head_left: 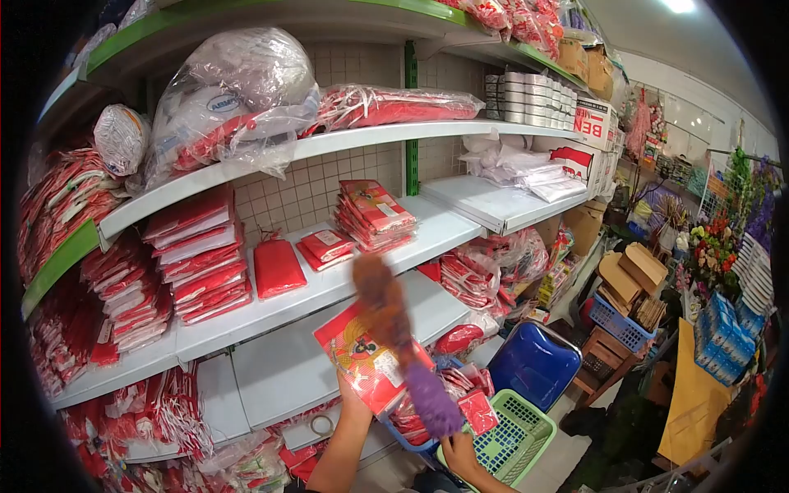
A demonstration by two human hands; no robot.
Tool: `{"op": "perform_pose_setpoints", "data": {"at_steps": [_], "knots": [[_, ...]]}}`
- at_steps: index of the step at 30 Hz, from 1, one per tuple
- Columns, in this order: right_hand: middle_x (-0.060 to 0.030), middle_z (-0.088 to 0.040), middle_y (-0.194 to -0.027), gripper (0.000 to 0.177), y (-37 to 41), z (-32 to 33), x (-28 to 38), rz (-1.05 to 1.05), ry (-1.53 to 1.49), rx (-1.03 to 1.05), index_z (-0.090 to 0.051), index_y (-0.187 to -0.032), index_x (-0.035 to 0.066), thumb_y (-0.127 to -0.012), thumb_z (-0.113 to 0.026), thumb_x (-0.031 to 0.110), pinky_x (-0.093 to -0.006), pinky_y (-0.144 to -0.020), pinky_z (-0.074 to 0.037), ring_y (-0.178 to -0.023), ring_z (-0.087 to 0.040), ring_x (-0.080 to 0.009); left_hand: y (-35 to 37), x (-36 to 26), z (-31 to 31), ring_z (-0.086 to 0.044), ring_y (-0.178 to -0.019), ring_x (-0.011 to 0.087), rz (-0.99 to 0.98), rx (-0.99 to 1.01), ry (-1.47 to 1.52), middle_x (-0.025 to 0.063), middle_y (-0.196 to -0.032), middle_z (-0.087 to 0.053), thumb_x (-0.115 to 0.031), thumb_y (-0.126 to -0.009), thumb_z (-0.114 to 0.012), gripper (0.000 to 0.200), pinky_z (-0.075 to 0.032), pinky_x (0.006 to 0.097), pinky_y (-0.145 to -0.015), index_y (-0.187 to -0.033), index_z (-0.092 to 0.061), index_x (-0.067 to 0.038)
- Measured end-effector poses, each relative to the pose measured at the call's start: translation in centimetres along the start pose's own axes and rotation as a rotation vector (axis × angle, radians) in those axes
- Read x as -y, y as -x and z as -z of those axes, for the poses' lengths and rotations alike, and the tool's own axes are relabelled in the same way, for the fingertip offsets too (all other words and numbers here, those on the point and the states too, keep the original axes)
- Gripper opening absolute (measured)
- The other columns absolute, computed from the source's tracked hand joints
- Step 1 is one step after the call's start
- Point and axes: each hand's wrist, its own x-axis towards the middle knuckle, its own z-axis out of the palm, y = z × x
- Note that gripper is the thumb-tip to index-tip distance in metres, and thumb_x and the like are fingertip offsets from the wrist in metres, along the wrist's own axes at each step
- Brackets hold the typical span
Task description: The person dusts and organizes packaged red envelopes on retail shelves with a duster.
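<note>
My left hand [354, 401] grips the lower left edge of a flat red packet [349, 341] with a gold emblem and a white label. Closed low in the view, my right hand [461, 452] holds a brown and purple feather duster [386, 316], blurred by motion. The duster points up and passes in front of the packet, hiding part of it. Behind it on the shelf [329, 289] are a stack of similar red packets [375, 218], a low pile of red packets [325, 246] and a single red packet [278, 267].
A green basket [526, 427] and a blue tub [536, 366] stand below, beside red packets [478, 411]. Tall stacks of red packets [201, 255] fill the shelf's left. Plastic-wrapped bundles [238, 99] sit on the shelf above. A blue crate [620, 320] holds cardboard at the right.
</note>
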Motion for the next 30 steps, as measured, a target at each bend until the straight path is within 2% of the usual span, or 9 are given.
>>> {"op": "perform_pose_setpoints", "data": {"at_steps": [1, 6, 11, 13, 16, 18, 21, 23, 30], "knots": [[-0.0276, -0.053, -0.059, 0.031, 0.2, -0.2, 0.0, 0.034, -0.017, 0.017, -0.055, -0.066, -0.008, -0.082, -0.054, 0.018, -0.045, -0.052, -0.042, -0.054, -0.055, -0.0421, 0.4, 0.8, -0.6, -0.055, -0.098, 0.0297, -0.061, -0.366, -0.055, 0.0144, -0.106, -0.056, -0.039, -0.09, -0.037, 0.045, -0.046, 0.0428, -0.085, -0.118, -0.047, -0.005], [-0.0296, -0.052, -0.062, 0.031, -0.5, 1.7, 2.9, 0.139, 0.005, 0.089, -0.055, -0.067, -0.01, -0.082, -0.054, 0.018, -0.0443, -0.052, -0.041, -0.057, -0.055, -0.0418, 1.4, 1.4, 6.4, -0.054, -0.098, 0.0284, 0.202, 0.182, -0.09, 0.0138, -0.111, -0.055, -0.052, -0.089, -0.031, 0.061, -0.044, 0.0435, -0.089, -0.124, -0.043, -0.004], [-0.028, -0.052, -0.062, 0.033, -3.1, 1.2, 2.6, -0.029, -0.175, -0.058, -0.053, -0.067, -0.009, -0.083, -0.054, 0.02, -0.0434, -0.051, -0.039, -0.059, -0.055, -0.0422, 2.9, 5.3, 0.9, -0.05, -0.109, 0.0276, 0.13, -0.219, -0.47, 0.013, -0.122, -0.05, -0.049, -0.089, -0.03, 0.057, -0.04, 0.0434, -0.094, -0.127, -0.04, -0.008], [-0.0261, -0.052, -0.06, 0.032, -2.0, 1.7, 3.3, 0.142, -0.037, 0.06, -0.052, -0.067, -0.008, -0.084, -0.053, 0.02, -0.0423, -0.051, -0.039, -0.055, -0.054, -0.0398, 1.9, 4.9, 5.0, -0.055, -0.099, 0.0269, 0.092, 0.153, -0.035, 0.0114, -0.11, -0.054, -0.048, -0.089, -0.032, 0.054, -0.044, 0.041, -0.089, -0.123, -0.043, -0.007], [-0.0254, -0.052, -0.057, 0.032, -0.1, 2.0, 3.5, 0.193, 0.013, 0.112, -0.053, -0.067, -0.007, -0.084, -0.052, 0.02, -0.0431, -0.049, -0.04, -0.05, -0.054, -0.0383, 2.0, 3.2, 5.2, -0.057, -0.095, 0.0281, 0.002, 0.125, 0.113, 0.0115, -0.105, -0.057, -0.045, -0.09, -0.033, 0.05, -0.047, 0.0419, -0.085, -0.12, -0.045, -0.007], [-0.0261, -0.051, -0.057, 0.033, 0.3, 0.9, 2.4, 0.07, -0.074, 0.016, -0.053, -0.067, -0.007, -0.084, -0.052, 0.02, -0.0451, -0.05, -0.041, -0.051, -0.054, -0.0399, 0.2, 1.5, -1.5, -0.056, -0.097, 0.0298, -0.078, -0.306, -0.124, 0.0129, -0.108, -0.056, -0.043, -0.089, -0.036, 0.049, -0.046, 0.044, -0.086, -0.121, -0.044, -0.007], [-0.0257, -0.052, -0.057, 0.031, 2.0, -0.4, 0.8, 0.031, -0.014, 0.047, -0.054, -0.07, -0.008, -0.083, -0.052, 0.02, -0.046, -0.051, -0.042, -0.053, -0.054, -0.0408, -0.5, 0.4, -2.4, -0.056, -0.097, 0.0284, -0.127, -0.248, -0.005, 0.0141, -0.109, -0.056, -0.041, -0.089, -0.039, 0.049, -0.045, 0.0428, -0.086, -0.121, -0.045, -0.005], [-0.0232, -0.055, -0.057, 0.03, 2.9, -0.5, 0.4, 0.099, 0.146, 0.134, -0.055, -0.077, -0.008, -0.082, -0.05, 0.021, -0.0444, -0.052, -0.045, -0.054, -0.056, -0.039, -0.6, -1.0, 1.1, -0.056, -0.096, 0.0281, 0.001, 0.122, 0.489, 0.0143, -0.11, -0.055, -0.041, -0.089, -0.04, 0.049, -0.046, 0.0423, -0.084, -0.122, -0.044, -0.006], [-0.0193, -0.053, -0.053, 0.033, -2.2, 1.3, -1.0, 0.074, 0.06, -0.285, -0.052, -0.072, -0.002, -0.086, -0.051, 0.027, -0.0409, -0.043, -0.039, -0.044, -0.051, -0.035, 1.9, -0.7, -2.4, -0.056, -0.098, 0.0296, 0.008, -0.234, -0.12, 0.0145, -0.11, -0.056, -0.044, -0.089, -0.04, 0.049, -0.047, 0.0466, -0.082, -0.119, -0.046, -0.005]]}}
